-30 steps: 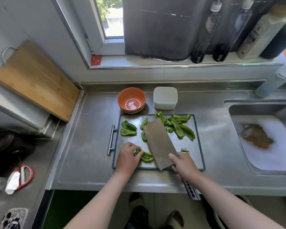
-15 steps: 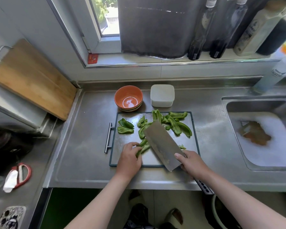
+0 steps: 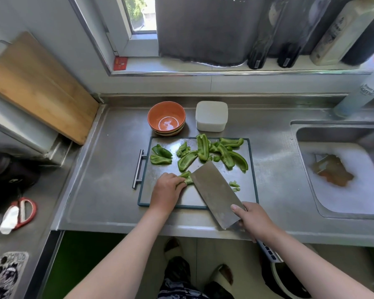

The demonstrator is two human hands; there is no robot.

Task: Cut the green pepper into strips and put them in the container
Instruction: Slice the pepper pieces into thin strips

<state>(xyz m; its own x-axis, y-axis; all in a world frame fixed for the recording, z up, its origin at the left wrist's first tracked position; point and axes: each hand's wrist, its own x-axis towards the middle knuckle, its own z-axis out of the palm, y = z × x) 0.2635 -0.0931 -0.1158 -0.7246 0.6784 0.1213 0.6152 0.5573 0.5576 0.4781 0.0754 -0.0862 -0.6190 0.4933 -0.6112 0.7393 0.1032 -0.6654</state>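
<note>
Single head cam, wide-angle, looking steeply down over the cutting board [image 3: 194, 199] (close, roughly centred); no second view.

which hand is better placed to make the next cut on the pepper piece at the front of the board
Right. The right hand grips the cleaver, its blade right beside the pepper piece. The left hand pins that piece with curled fingers, so it likely suits steadying.

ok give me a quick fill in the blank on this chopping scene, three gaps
1. The right hand grips the cleaver, and the left hand pins a pepper piece coloured ____.
2. The bowl beside the white container is ____.
3. The sink lies on the person's ____ side.
Missing words: green; orange; right.
</note>
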